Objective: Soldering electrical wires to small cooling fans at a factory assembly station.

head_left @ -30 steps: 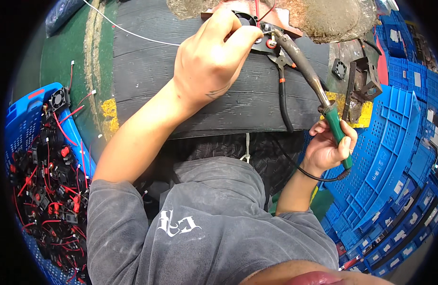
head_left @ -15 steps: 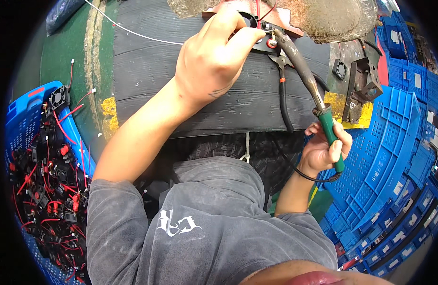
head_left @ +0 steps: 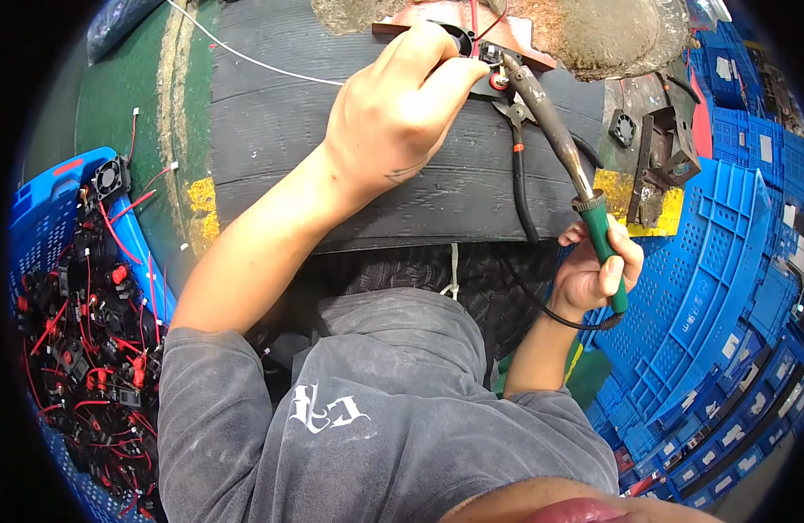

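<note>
A soldering iron (head_left: 554, 131) with a green handle is gripped in my right hand (head_left: 600, 270). Its tip rests at a small black connector part (head_left: 491, 54) beside a round red-rimmed piece (head_left: 498, 81). My left hand (head_left: 397, 105) is pinched close to that tip. Into its grip runs a thin silvery solder wire (head_left: 245, 59), which trails off to the upper left. A black fan (head_left: 458, 37), mostly hidden behind my left hand, sits on a copper-coloured plate (head_left: 519, 35). Side cutters (head_left: 519, 170) with dark handles lie just below the part.
The worktop (head_left: 288, 131) is covered in ridged black sheet. On the left, a blue crate (head_left: 66, 170) brims with fans and red wires. A crusted block (head_left: 620, 39) stands behind the iron. At right are a loose fan (head_left: 623, 128), a metal bracket (head_left: 665, 161) and blue crates (head_left: 694, 261).
My left hand has shifted very slightly away from the iron's tip. The iron's handle has moved a touch to the left, with the tip still at the connector part.
</note>
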`<state>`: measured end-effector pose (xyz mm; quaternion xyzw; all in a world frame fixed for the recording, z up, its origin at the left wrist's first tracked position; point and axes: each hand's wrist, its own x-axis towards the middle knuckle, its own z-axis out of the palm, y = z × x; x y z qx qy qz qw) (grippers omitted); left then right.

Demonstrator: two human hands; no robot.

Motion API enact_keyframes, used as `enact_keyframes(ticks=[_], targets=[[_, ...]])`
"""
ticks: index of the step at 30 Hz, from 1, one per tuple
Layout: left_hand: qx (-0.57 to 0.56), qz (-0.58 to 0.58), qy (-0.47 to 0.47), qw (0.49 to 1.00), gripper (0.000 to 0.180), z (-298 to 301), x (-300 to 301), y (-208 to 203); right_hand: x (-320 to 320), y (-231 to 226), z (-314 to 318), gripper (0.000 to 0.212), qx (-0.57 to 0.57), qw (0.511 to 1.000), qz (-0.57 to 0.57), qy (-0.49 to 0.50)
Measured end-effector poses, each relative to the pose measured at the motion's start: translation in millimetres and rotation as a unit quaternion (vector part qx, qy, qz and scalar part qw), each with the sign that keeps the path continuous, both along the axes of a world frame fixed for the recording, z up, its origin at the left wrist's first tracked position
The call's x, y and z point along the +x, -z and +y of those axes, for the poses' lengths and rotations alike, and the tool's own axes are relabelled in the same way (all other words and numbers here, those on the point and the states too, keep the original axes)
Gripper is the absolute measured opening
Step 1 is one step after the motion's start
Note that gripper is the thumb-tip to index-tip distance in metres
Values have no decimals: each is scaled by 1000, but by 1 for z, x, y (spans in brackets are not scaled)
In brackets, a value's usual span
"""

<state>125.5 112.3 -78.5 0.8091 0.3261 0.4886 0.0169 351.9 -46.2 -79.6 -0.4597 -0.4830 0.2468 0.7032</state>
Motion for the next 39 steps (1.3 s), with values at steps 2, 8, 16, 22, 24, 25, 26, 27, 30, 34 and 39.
enact_keyframes(ticks=[2, 8, 16, 22, 24, 25, 26, 27, 30, 34, 39], targets=[[-7, 8, -2, 1000, 11, -1, -1, -1, 2, -2, 0, 29, -17, 1000, 20, 8], [-20, 3, 10, 1000, 10, -1, -1, 0, 11, -2, -2, 33, -34, 999, 19, -10], [-31, -6, 13, 999, 11, -2, -4, 1, 10, -1, -2, 36, -36, 998, 55, 6], [-11, -25, 22, 999, 14, 3, -5, 0, 8, -8, -3, 36, -40, 996, 81, 25], [-2, -27, 18, 999, 15, 4, -3, 1, 11, -5, -5, 35, -42, 996, 76, 23], [7, -29, 15, 999, 15, 5, -3, 1, 11, -5, -5, 35, -42, 996, 76, 23], [7, -30, 15, 999, 15, 5, -2, 2, 11, -4, -6, 34, -45, 996, 74, 21], [14, -29, 16, 999, 16, 5, -2, 1, 11, -4, -7, 34, -48, 996, 72, 19], [14, -30, 15, 999, 17, 4, -2, 0, 10, -5, -8, 34, -49, 995, 79, 21], [-9, -33, 16, 999, 18, 3, -2, 3, 9, -3, -8, 35, -57, 995, 75, 23], [2, -27, 12, 1000, 19, 3, -3, 3, 8, -3, -8, 35, -57, 995, 82, 26]])
